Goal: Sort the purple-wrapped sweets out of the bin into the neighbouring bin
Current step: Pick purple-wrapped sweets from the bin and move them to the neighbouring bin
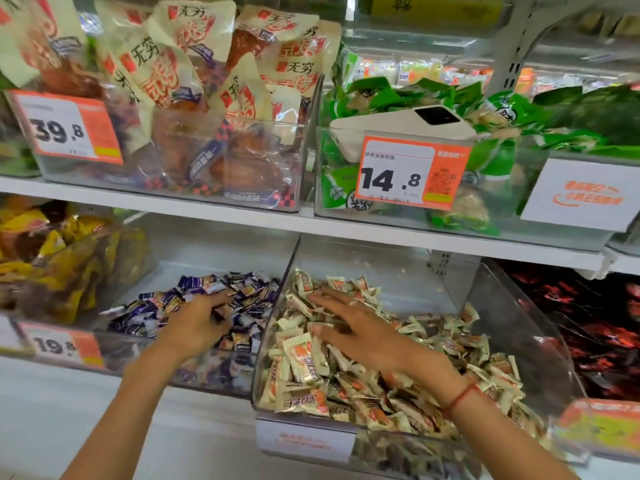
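right hand [360,327]: fingers spread flat on cream-wrapped sweets [311,362] in right bin [273,341], holding nothing. left hand [199,320]: fingers loosely curled in purple-wrapped sweets [242,289], left bin [221,379]; hold cannot be told. no purple stray visible near right hand.

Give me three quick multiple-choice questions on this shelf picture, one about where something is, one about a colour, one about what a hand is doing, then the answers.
1. Where does the white phone lie?
A. on the green packets in the upper right bin
B. among the cream sweets
C. on the floor

2. What colour is the cord on the right wrist?
A. blue
B. red
C. black

3. How is the right hand held?
A. clenched in a fist
B. pinching one sweet
C. fingers spread flat over the cream sweets

Answers: 1 A, it rests above the 14.8 price tag. 2 B, a red band shows on the wrist. 3 C, the fingers lie straight and splayed.
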`<state>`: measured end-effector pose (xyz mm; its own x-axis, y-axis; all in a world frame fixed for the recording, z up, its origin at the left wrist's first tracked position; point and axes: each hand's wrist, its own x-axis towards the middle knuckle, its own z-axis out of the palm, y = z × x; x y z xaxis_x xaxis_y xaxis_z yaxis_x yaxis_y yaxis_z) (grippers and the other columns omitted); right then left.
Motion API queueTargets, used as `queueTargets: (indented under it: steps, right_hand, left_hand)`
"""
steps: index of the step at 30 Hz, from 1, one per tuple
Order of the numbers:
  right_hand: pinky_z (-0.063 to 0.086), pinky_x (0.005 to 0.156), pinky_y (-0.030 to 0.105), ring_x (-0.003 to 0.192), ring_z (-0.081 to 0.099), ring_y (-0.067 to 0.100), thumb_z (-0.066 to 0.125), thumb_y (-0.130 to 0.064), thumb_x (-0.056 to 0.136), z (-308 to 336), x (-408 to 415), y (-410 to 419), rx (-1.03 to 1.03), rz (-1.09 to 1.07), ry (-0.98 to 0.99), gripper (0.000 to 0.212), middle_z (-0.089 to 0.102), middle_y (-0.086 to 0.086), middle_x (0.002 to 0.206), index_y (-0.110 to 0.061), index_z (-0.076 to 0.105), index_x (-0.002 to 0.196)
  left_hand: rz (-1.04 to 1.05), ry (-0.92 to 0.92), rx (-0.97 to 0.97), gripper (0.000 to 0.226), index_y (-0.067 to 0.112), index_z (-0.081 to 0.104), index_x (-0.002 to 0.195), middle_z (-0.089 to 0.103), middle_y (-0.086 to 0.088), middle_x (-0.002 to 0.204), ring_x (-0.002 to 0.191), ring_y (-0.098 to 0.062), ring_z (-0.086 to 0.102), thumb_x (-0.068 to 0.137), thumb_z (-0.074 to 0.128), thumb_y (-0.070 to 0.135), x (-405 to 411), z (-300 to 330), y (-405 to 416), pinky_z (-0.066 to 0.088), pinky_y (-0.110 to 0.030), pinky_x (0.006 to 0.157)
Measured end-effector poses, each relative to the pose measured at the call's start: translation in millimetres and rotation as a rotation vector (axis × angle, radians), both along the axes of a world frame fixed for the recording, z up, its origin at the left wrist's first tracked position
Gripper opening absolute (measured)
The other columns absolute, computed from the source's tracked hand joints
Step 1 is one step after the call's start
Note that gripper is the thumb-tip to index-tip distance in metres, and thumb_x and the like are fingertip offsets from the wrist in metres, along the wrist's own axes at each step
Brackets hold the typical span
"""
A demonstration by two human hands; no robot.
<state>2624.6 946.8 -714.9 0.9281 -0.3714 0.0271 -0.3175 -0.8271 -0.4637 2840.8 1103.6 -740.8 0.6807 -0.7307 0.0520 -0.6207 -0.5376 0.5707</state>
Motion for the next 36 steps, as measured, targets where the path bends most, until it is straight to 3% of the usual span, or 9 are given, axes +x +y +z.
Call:
queueTargets:
  steps: [2,5,9,13,19,23,28,32,36]
  right_hand:
    - [0.016,0.119,0.037,0.145,0.015,0.008,0.039,-0.055,0.095,8.3,-14.9,-0.8,-0.015,0.021,-0.073,0.051,0.02,-0.014,0.157,-0.045,0.032,0.145]
    - [0.037,0.107,0.023,0.126,0.045,-0.005,0.047,-0.041,0.097,19.8,-56.2,-3.5,0.086,-0.023,-0.234,0.036,0.052,-0.017,0.137,-0.037,0.054,0.132]
    - [0.047,0.087,0.022,0.104,0.055,-0.003,0.057,-0.025,0.094,26.0,-138.0,-31.3,-0.213,-0.261,-0.331,0.023,0.064,-0.022,0.107,-0.037,0.067,0.112]
    - [0.043,0.083,0.029,0.105,0.055,0.02,0.066,-0.006,0.086,17.8,-190.1,-66.1,-0.488,-0.455,-0.295,0.031,0.068,-0.006,0.102,-0.026,0.071,0.109]
    - [0.041,0.087,0.023,0.117,0.05,0.01,0.049,-0.001,0.094,-1.4,-193.4,-74.3,-0.216,-0.523,-0.362,0.043,0.063,-0.01,0.119,-0.031,0.063,0.121]
    - [0.043,0.094,0.03,0.115,0.053,0.02,0.043,0.004,0.088,-6.6,-188.8,-75.9,-0.296,-0.546,-0.297,0.05,0.064,-0.002,0.118,-0.025,0.064,0.124]
    - [0.045,0.095,0.04,0.111,0.055,0.028,0.046,0.008,0.083,-6.7,-188.3,-74.5,-0.321,-0.52,-0.281,0.051,0.064,0.003,0.117,-0.021,0.065,0.12]
    - [0.042,0.097,0.037,0.116,0.053,0.025,0.043,0.009,0.086,-2.6,-187.8,-70.6,-0.318,-0.528,-0.284,0.052,0.061,0.001,0.123,-0.022,0.064,0.121]
    - [0.04,0.095,0.031,0.118,0.051,0.021,0.042,0.008,0.088,0.4,-186.2,-65.7,-0.315,-0.54,-0.27,0.052,0.059,-0.003,0.127,-0.025,0.062,0.123]
  left_hand:
    - [0.016,-0.106,-0.023,0.038,0.019,0.055,0.132,0.064,-0.011,0.121,0.09,-0.029,0.065,0.094,0.056,0.019,-5.8,11.5,-3.6,0.05,-0.035,0.078]
    - [0.065,-0.213,-0.373,0.025,0.03,0.062,0.116,0.067,-0.002,0.11,0.081,-0.02,0.062,0.094,0.054,0.019,-33.3,45.1,-7.1,0.048,-0.033,0.073]
    - [-0.283,0.052,-0.646,0.019,0.033,0.068,0.097,0.07,0.02,0.095,0.092,0.002,0.063,0.091,0.059,0.018,-92.4,78.1,-12.8,0.047,-0.018,0.082]
    - [-0.756,0.052,-0.251,0.023,0.045,0.064,0.108,0.06,0.031,0.116,0.11,0.016,0.05,0.09,0.06,0.031,-146.5,68.9,-53.9,0.04,-0.014,0.098]
    - [-1.26,0.048,0.337,0.056,0.035,0.042,0.141,0.03,0.014,0.151,0.134,0.004,0.024,0.089,0.064,0.034,-214.0,52.5,-147.6,0.017,-0.016,0.107]
    - [-1.231,-0.017,0.476,0.068,0.035,0.032,0.145,0.032,0.008,0.151,0.137,-0.012,0.03,0.087,0.067,0.035,-228.5,32.5,-191.0,0.026,-0.033,0.114]
    - [-0.997,-0.524,0.339,0.077,0.037,0.015,0.15,0.014,0.002,0.158,0.142,-0.026,0.023,0.09,0.061,0.021,-212.2,9.2,-203.1,0.027,-0.047,0.113]
    - [-0.776,-0.533,0.371,0.066,0.03,0.024,0.147,0.023,0.001,0.152,0.128,-0.022,0.043,0.091,0.053,0.049,-179.6,23.9,-211.8,0.04,-0.038,0.102]
    - [-0.606,-0.568,0.448,0.07,0.033,0.027,0.146,0.031,-0.001,0.149,0.13,-0.026,0.04,0.086,0.039,0.068,-144.6,30.3,-205.5,0.038,-0.04,0.102]
